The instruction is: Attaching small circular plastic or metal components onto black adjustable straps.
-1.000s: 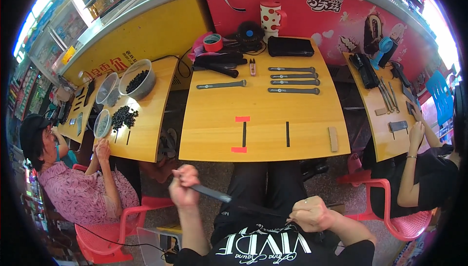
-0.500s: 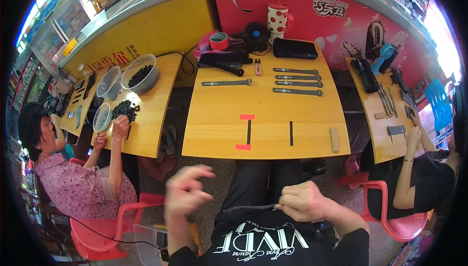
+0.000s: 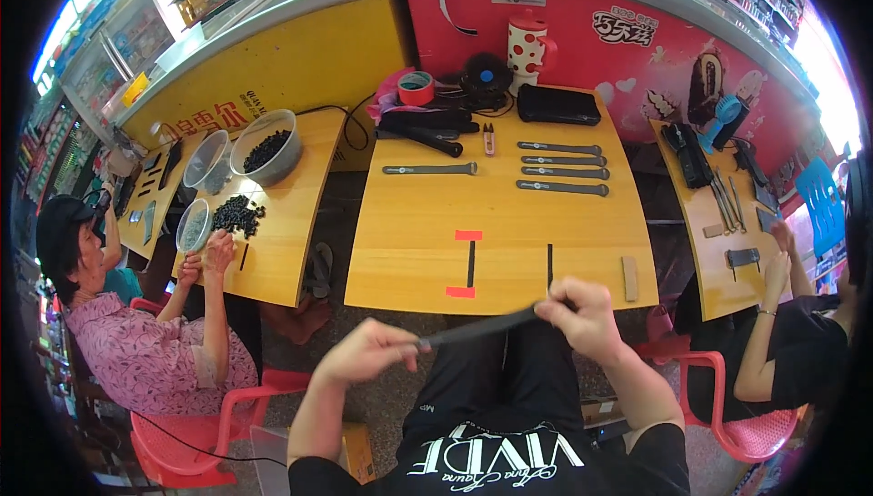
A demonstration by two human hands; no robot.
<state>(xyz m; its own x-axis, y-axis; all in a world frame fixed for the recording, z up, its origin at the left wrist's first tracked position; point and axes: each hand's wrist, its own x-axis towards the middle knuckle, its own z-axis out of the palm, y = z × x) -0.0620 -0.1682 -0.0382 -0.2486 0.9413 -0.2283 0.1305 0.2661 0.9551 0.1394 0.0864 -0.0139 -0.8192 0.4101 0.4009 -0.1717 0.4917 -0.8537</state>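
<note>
A dark grey strap point(image 3: 482, 328) is stretched between my two hands, over my lap and just off the table's front edge. My left hand point(image 3: 366, 350) pinches one end between thumb and fingers. Higher up, at the other end, my right hand point(image 3: 582, 316) grips the strap beside the front edge of the wooden table point(image 3: 409, 250). A similar grey strap point(image 3: 429, 169) lies alone at the left of the tabletop. Several more, such as this grey strap point(image 3: 562, 188), lie stacked in a row at the right.
Two red tape pieces point(image 3: 468, 235) flank a black line point(image 3: 471, 264); another black line point(image 3: 549, 264) is right of it. A tan block point(image 3: 629, 278), thread snips point(image 3: 489, 140), black pouch point(image 3: 558, 105) and dotted tumbler point(image 3: 526, 49) stand around. People sit at side tables left and right.
My left hand has come down and taken the strap's free end. My right hand has risen toward the table edge, and the strap is now drawn out between both hands.
</note>
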